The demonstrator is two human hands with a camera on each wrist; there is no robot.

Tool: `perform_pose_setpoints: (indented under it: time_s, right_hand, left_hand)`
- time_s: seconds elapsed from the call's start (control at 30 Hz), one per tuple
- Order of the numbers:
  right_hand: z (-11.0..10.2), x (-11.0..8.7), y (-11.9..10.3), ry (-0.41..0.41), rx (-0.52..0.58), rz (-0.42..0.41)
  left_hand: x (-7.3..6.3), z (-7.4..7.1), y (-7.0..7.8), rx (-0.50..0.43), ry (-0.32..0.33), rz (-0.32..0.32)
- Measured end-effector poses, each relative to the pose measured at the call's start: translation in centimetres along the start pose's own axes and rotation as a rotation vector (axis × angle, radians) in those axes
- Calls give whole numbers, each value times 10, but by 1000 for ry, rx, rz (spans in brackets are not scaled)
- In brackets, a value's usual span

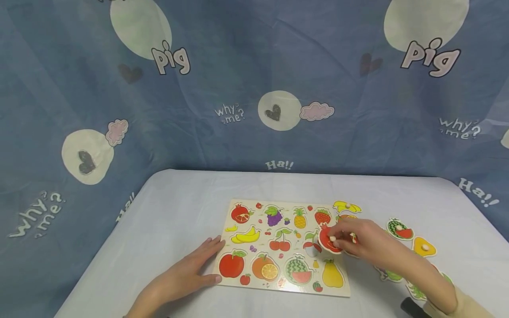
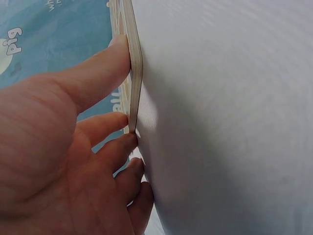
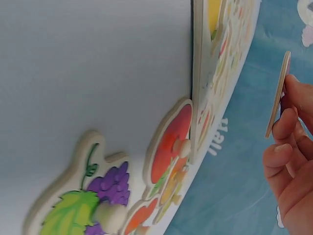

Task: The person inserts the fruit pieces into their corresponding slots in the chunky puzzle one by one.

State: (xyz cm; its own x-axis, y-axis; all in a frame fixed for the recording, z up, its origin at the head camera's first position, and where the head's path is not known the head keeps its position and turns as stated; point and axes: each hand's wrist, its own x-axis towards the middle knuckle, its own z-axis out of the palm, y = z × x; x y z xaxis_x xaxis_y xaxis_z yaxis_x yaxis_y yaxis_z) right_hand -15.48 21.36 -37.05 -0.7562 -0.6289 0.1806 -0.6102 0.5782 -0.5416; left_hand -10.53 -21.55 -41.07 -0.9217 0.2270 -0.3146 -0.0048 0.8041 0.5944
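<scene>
Left hand [image 2: 58,147], relaxed, touches board [image 1: 262,247]; right hand [image 1: 367,240] pinches apparent pomegranate [image 1: 324,239], edgewise from wrist.

The pomegranate piece [image 1: 327,239] is red, the puzzle board [image 1: 302,288] cream with multicoloured fruit prints; at its three o'clock, a watermelon piece [image 1: 399,229] is green and red. White desk [image 1: 191,198], pale-lettered blue backdrop [image 1: 222,57].
</scene>
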Motion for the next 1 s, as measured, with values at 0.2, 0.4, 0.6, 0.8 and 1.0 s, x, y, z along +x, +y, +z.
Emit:
perform_pose_setpoints:
  time_s: [0.2, 0.4, 0.6, 0.8, 1.0]
  right_hand:
    - [-2, 9, 1, 9, -39, -43]
    - [-3, 18, -1, -21, -33, -12]
    - [-3, 26, -7, -28, 11, 40]
    - [0, 35, -12, -6, 52, 4]
    - [6, 47, -14, 4, 88, 24]
  left_hand:
    - [1, 0, 0, -5, -4, -11]
    - [1, 0, 0, 3, 5, -8]
    - [1, 1, -1, -9, 0, -5]
    - [2, 0, 0, -19, -4, -4]
    - [1, 0, 0, -24, -6, 0]
